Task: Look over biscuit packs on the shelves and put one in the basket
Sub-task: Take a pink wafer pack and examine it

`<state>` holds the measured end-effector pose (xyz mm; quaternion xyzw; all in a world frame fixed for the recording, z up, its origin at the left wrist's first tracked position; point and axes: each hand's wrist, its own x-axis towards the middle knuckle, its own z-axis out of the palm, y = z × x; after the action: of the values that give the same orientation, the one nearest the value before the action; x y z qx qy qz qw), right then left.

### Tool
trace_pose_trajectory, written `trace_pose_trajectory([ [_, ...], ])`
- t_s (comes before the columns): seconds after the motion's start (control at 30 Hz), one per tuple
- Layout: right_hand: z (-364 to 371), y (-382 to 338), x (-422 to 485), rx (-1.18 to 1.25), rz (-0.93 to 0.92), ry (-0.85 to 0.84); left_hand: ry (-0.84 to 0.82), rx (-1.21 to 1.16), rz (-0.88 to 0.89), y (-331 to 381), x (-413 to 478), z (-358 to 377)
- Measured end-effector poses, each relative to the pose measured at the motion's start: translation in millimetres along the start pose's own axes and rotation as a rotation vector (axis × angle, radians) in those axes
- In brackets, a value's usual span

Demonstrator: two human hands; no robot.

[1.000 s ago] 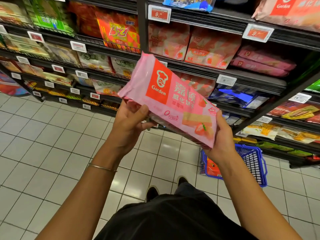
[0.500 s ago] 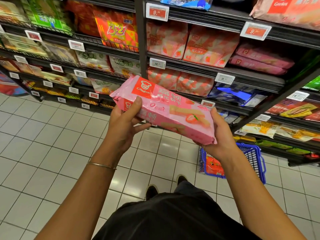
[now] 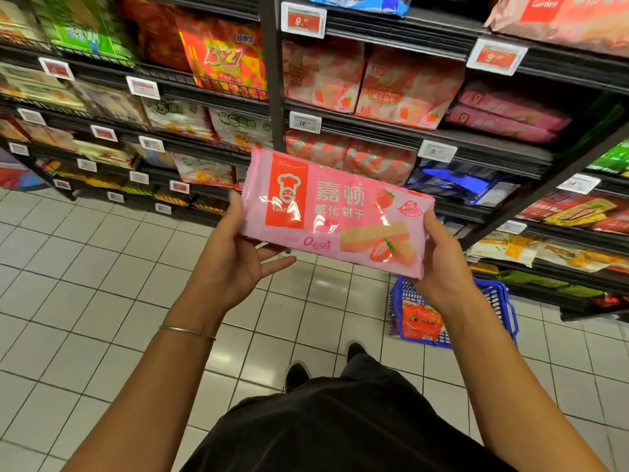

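A flat pink pack of strawberry wafer biscuits in glossy plastic film (image 3: 335, 212) was held face-up in the middle of the frame, in front of the black metal shelves (image 3: 476, 144), tilted so that its right end sat lower. The right hand (image 3: 442, 267) gripped that right end, with the thumb on the front edge and the fingers curled out of sight behind. The left hand (image 3: 235, 264) lay under the left end, its fingers spread and nearly straight and its thumb up beside the edge, supporting rather than clasping. The blue plastic mesh basket (image 3: 396, 303) stood on the pale tiled floor (image 3: 102, 301) at lower right, below the right wrist, with a red packet (image 3: 420, 321) inside.

The pack looked light. Its film showed glare and was probably slick, and the wafers inside were likely brittle, so squeezing the middle would risk crushing them. The short ends seemed the safest holds. One hand on the right end would probably be enough to lower it flat into the basket.
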<state>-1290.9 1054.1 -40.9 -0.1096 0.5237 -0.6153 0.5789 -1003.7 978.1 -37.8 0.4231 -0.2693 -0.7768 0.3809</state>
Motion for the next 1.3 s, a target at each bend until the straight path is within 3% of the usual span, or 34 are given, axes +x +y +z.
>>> trace_pose_trajectory([
  [0.17, 3, 1, 0, -0.035, -0.048, 0.066, 0.058, -0.06, -0.014, -3, 4, -6],
  [0.4, 3, 0, 1, -0.108, -0.14, 0.132, 0.153, 0.236, 0.12, -1, 0, -2],
  [0.67, 5, 0, -2, -0.111, -0.13, 0.143, 0.085, 0.365, 0.177, 4, -7, -4],
  [0.93, 7, -1, -3, -0.112, -0.13, 0.17, 0.035, 0.378, 0.198, 2, -1, -13],
  [1.3, 9, -9, -8, -0.186, -0.134, 0.075, 0.11, 0.346, 0.177, 3, 7, -16],
])
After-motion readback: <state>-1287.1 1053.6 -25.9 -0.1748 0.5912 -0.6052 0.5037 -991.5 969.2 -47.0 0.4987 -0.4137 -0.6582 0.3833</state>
